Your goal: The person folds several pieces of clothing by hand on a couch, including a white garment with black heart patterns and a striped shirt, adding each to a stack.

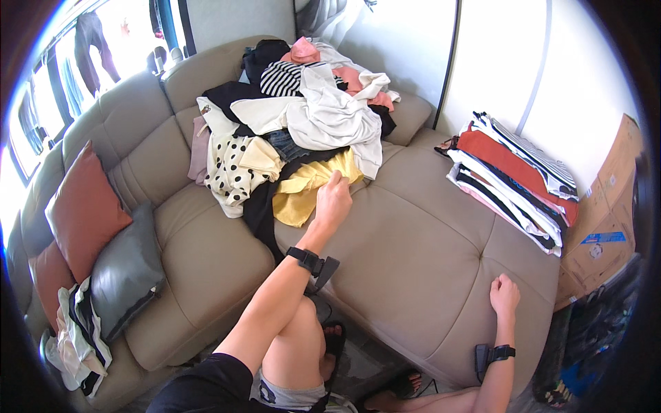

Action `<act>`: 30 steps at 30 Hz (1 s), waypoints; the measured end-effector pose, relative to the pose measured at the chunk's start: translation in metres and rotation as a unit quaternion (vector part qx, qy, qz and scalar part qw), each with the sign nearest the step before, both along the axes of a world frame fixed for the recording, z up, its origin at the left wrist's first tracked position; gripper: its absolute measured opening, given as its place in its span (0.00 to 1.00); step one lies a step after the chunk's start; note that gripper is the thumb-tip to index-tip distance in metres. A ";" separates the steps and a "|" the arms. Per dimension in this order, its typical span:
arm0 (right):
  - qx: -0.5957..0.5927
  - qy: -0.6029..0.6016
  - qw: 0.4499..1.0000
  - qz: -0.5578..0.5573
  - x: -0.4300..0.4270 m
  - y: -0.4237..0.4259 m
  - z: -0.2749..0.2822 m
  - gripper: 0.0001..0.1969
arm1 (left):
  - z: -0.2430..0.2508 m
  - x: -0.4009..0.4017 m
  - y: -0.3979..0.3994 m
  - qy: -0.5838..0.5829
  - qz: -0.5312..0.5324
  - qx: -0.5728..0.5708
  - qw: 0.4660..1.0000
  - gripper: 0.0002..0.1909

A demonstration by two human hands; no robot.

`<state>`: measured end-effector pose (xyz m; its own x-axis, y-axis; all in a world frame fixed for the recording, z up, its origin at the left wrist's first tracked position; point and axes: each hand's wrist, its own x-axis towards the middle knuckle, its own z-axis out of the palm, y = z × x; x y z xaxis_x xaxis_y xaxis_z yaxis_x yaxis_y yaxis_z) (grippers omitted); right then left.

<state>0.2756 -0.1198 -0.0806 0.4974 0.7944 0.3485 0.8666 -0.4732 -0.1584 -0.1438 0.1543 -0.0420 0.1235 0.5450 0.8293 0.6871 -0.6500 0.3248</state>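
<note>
My left hand [334, 200] is closed at the near edge of a yellow garment [297, 199], which lies at the front of a loose clothes pile. A cream cloth with black polka dots [235, 168] and a white garment [338, 121] lie beside and behind it. Black fabric [261, 222] hangs down over the seat edge. My right hand [505, 295] rests as a loose fist on the sofa seat [413, 258], with nothing seen in it. Beyond that hand stands a stack of folded clothes [511, 180].
At the left, a rust cushion [85, 211] and a grey cushion [129, 273] lean on the backrest, with crumpled clothes [77, 335] below them. A cardboard box [601, 222] stands past the seat's right edge. My knee [294, 340] is close to the seat front.
</note>
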 end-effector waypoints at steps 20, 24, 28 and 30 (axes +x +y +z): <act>0.014 -0.010 0.996 0.082 -0.003 -0.004 0.001 0.10 | 0.013 0.135 -0.105 0.033 -0.304 0.009 0.952 0.11; 0.138 0.198 0.944 0.224 -0.066 0.001 0.020 0.43 | 0.007 0.147 -0.136 0.006 -0.388 -0.011 0.922 0.10; 0.074 0.298 0.923 0.234 -0.106 0.001 0.043 0.35 | 0.003 0.160 -0.164 0.002 -0.500 -0.069 0.863 0.06; 0.122 0.222 0.916 0.311 -0.099 0.007 0.029 0.28 | 0.002 0.164 -0.174 0.009 -0.538 -0.061 0.841 0.06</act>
<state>0.1767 -0.1127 -0.0520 0.1110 0.8976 0.4266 0.7805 0.1871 -0.5966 0.0202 -0.0200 -0.0402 0.6113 0.1913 0.7679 -0.2708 -0.8612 0.4301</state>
